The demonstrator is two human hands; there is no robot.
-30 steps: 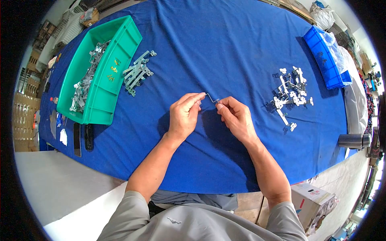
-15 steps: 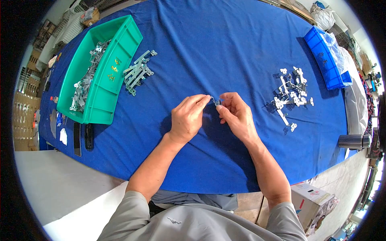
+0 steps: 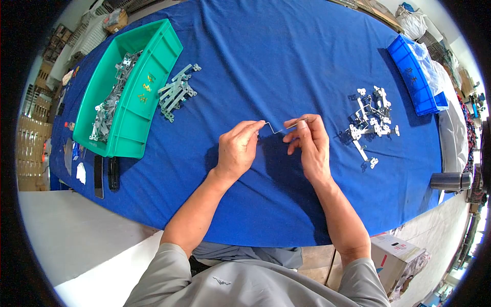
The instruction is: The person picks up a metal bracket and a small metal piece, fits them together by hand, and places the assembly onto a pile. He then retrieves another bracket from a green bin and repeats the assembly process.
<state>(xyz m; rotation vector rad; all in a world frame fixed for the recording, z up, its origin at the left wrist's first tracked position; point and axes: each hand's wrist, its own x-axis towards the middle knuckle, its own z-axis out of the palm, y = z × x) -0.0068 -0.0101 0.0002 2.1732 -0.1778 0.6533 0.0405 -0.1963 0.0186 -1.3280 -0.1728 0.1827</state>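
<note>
A thin bent metal bracket (image 3: 272,128) spans the space between my hands over the blue cloth, turned so its stepped profile shows. My left hand (image 3: 238,146) pinches its left end between thumb and fingertips. At the other end, my right hand (image 3: 313,140) grips it between thumb and forefinger, the lower fingers curled loosely. To the right lies a loose pile of similar metal brackets (image 3: 376,125). Another heap of flat metal brackets (image 3: 176,94) rests on the left, beside the green bin.
A green plastic bin (image 3: 135,117) full of metal parts stands at left, with a dark phone-like slab (image 3: 98,176) near it. A blue crate (image 3: 417,77) with clear plastic sits at far right. A metal flask (image 3: 450,180) lies by the right edge of the blue cloth (image 3: 255,204).
My right hand has shifted slightly right and its grip has changed, fingers now straighter. The bracket has turned, and more of its stepped profile shows between the hands.
</note>
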